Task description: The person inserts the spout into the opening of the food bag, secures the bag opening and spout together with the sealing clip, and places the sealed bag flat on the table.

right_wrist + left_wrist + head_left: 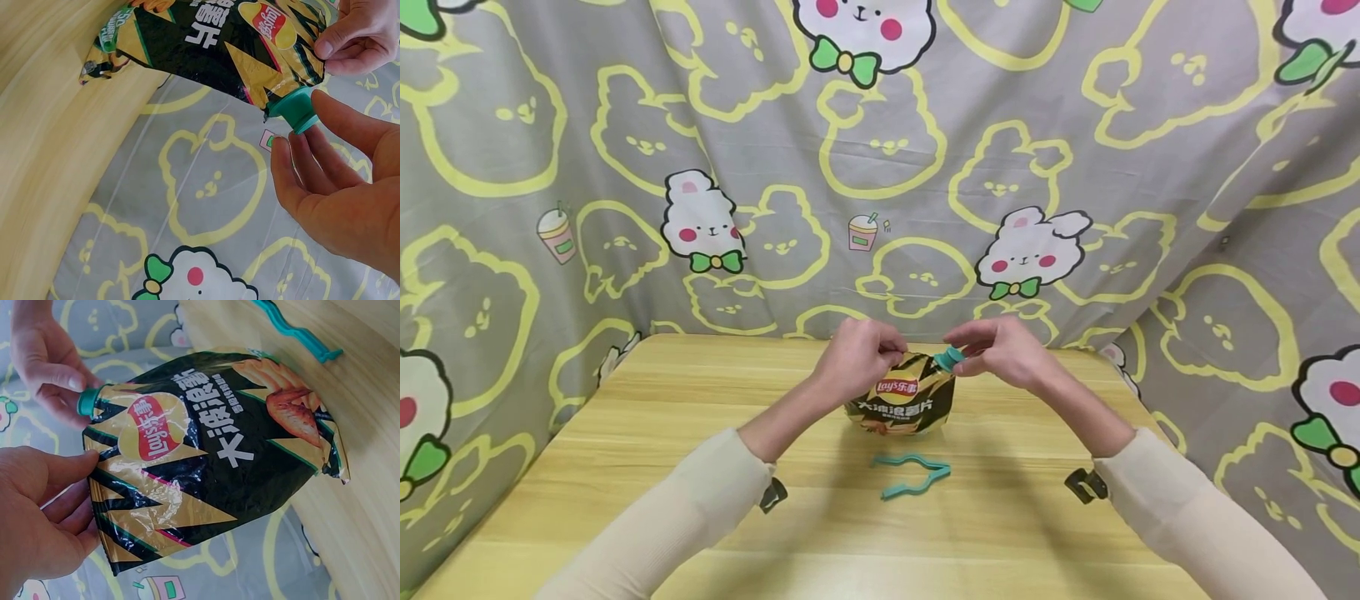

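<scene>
A black and gold Lay's chip bag point(917, 408) stands upright on the table, its printed front towards me. The left hand point(859, 354) pinches its top edge near the left end, thumb in front in the left wrist view. At the bag's top right corner is a small teal spout-like piece with a round rim point(299, 111). My right hand point(1003, 350) holds that teal piece between thumb and fingertips, as the right wrist view shows. In front of the bag lies a V-shaped teal clip strip point(942, 472), its two wavy arms spread apart.
The wooden table point(700, 517) runs back to a grey curtain point(910, 208) printed with yellow outlines and white rabbits. The curtain also hangs along both sides. A dark strap-like piece point(1086, 485) is at the right wrist, and another point(772, 496) at the left.
</scene>
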{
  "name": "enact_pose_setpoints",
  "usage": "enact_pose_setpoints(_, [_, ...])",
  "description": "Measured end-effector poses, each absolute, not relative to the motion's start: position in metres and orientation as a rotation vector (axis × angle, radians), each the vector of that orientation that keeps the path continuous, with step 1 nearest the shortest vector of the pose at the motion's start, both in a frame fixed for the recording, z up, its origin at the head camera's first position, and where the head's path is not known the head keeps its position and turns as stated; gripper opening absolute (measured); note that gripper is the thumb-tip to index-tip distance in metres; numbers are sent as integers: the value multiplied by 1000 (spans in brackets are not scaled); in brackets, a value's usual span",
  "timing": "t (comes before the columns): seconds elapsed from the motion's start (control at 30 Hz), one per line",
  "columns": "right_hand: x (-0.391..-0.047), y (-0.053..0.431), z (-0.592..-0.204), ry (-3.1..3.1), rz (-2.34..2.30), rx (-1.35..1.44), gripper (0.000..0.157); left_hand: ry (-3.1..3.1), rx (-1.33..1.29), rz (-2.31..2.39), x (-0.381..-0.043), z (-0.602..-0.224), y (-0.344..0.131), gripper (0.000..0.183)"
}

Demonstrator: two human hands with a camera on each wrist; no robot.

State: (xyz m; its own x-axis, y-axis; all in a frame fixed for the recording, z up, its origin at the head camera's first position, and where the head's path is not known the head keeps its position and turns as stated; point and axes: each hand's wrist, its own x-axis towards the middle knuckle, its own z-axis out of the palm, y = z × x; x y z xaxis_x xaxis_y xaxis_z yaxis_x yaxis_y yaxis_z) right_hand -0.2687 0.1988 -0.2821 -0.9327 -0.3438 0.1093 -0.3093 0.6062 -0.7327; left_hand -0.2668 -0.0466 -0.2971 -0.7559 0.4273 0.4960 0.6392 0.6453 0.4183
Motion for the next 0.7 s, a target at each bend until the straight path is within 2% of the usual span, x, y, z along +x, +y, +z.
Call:
enact_pose_setpoints(0.37, [-264,214,-287,2793,-1215,-521,49,-2504,-856,-826,-266,-297,-46,13])
enact_pose_setpoints(0.7, [-261,220,-317,2734,-1216,-420,47,-2498,-855,-824,-265,-298,-48,14])
